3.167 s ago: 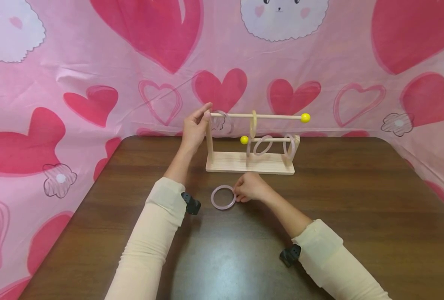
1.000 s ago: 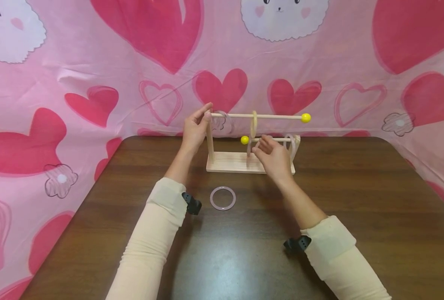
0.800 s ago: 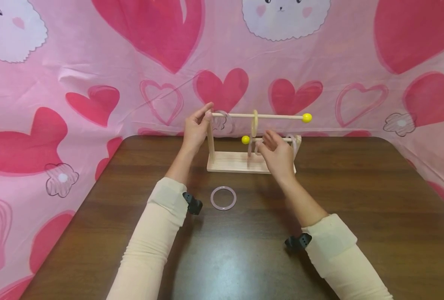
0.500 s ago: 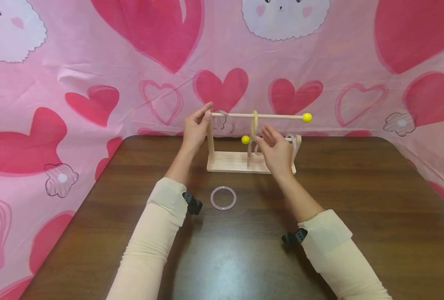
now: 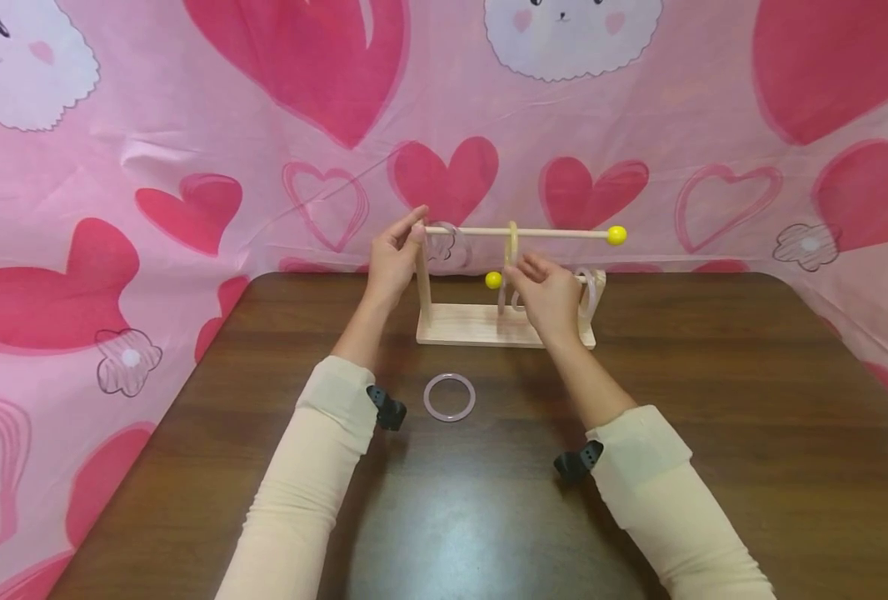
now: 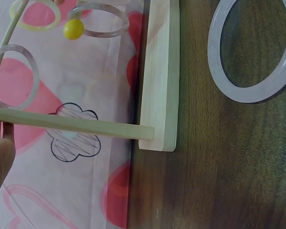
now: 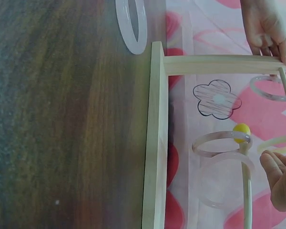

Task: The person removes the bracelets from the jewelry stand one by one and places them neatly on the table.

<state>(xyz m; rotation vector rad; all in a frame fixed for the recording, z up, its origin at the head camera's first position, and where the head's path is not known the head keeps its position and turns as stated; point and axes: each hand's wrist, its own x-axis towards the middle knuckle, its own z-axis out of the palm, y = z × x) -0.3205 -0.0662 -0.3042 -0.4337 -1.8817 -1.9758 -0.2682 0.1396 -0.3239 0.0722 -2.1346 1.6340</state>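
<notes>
My left hand [image 5: 393, 264] grips the top of the left post of a wooden stand [image 5: 474, 325]. My right hand [image 5: 552, 302] is at the yellow bangle [image 5: 512, 242] hanging on the upper rod. Its thumb tip overlaps the bangle's lower end, while thumb and index finger stay apart. In the right wrist view the right fingers [image 7: 272, 167] lie close beside that bangle. A translucent purplish bangle [image 6: 35, 78] hangs at the upper rod's left end. Several more hang on the lower rod, including a purplish bangle [image 7: 221, 144] near its yellow ball; the right hand partly hides them.
A pale purple bangle [image 5: 449, 397] lies flat on the dark wooden table [image 5: 264, 467] in front of the stand. Yellow balls cap the rods, such as the upper ball [image 5: 617, 235]. A pink heart-print cloth [image 5: 324, 108] hangs behind.
The right hand has let go of the purple bangle on the table, risen to the lower rod, then moved up and left to the yellow bangle. The left hand has stayed on the post.
</notes>
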